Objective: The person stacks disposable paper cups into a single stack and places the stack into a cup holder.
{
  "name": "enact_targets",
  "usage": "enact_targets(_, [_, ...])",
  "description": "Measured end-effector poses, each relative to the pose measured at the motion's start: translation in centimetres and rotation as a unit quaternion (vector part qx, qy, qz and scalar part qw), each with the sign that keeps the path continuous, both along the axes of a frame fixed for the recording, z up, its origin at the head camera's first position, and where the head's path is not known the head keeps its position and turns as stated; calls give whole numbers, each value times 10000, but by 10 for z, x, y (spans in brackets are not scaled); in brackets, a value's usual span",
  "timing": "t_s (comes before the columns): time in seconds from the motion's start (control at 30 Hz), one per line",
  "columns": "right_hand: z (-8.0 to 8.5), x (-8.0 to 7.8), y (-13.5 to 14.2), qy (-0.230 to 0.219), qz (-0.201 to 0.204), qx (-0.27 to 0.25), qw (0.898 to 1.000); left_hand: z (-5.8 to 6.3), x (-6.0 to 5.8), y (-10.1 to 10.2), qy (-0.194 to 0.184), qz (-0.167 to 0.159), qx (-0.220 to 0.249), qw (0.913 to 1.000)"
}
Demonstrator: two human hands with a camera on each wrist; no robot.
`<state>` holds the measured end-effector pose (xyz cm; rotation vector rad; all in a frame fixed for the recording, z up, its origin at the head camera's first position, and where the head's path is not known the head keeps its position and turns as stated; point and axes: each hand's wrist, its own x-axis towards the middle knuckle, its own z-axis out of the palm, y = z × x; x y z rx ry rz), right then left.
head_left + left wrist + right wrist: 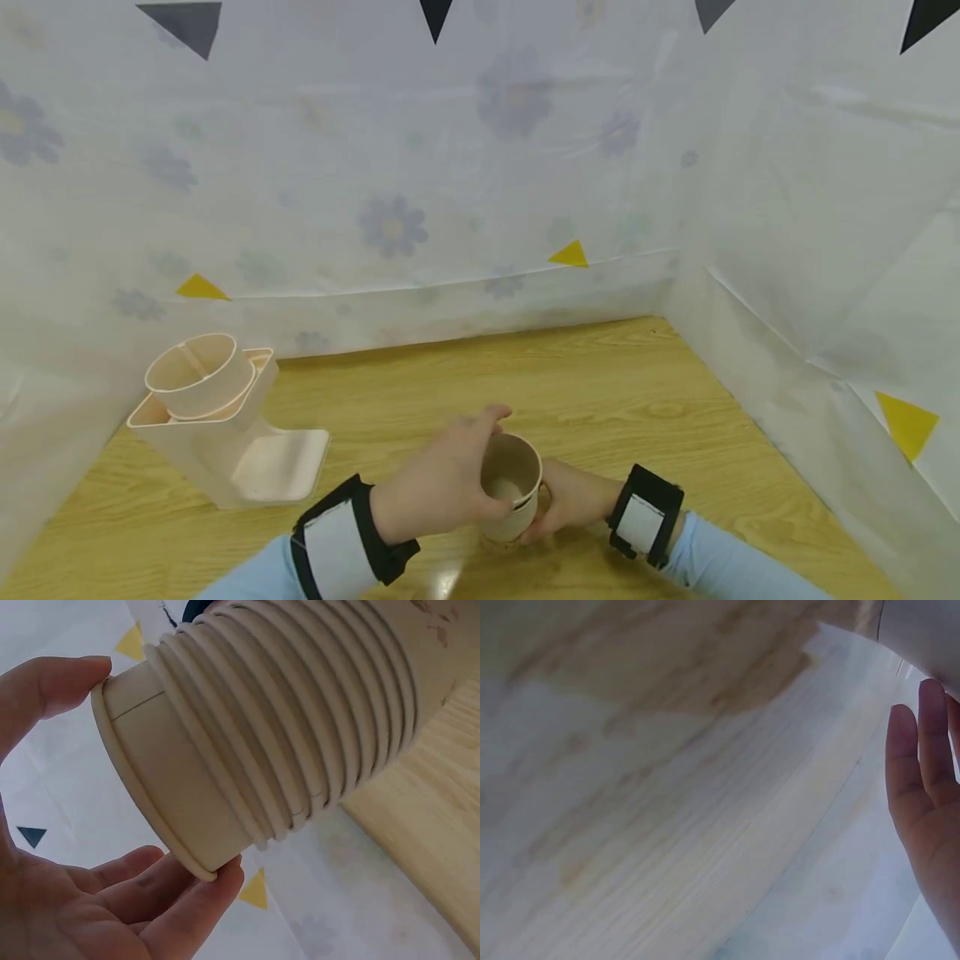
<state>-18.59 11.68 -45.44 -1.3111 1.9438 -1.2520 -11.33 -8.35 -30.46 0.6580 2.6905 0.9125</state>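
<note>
A stack of nested paper cups (512, 471), off-white, stands near the front middle of the table, its mouth turned up toward the head camera. In the left wrist view the paper cups (285, 712) show several rolled rims close together. My left hand (450, 471) grips the top cup by its rim, thumb on one side and fingers on the opposite side. Lower down, my right hand (573, 496) holds the stack from the right. The right wrist view catches only part of the right hand (934, 810) beside a cup's pale wall, so its hold is mostly hidden there.
At the left stands a cream plastic holder (281, 467) with a flat foot, and an oval cup-like container (198, 379) sits in its top. Pale flower-print sheeting (450, 167) walls the wood-grain table (600, 383) at the back and sides.
</note>
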Motion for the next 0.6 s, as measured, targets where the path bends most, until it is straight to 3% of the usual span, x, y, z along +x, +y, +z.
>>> enact_targets(0.1, [0, 1, -1, -4, -59, 33, 10000, -6, 1, 1, 149, -69, -30, 9999])
enact_targets(0.27, [3, 1, -2, 199, -68, -19, 9998, -16, 0, -1, 60, -82, 107, 9999])
enact_targets(0.47, [4, 3, -3, 317, -317, 2, 9990, -41, 1, -18, -399, 1, 895, 9952])
enact_targets(0.6, [16, 4, -3, 262, -693, -68, 9972, -63, -1, -29, -629, 194, 1345, 9887])
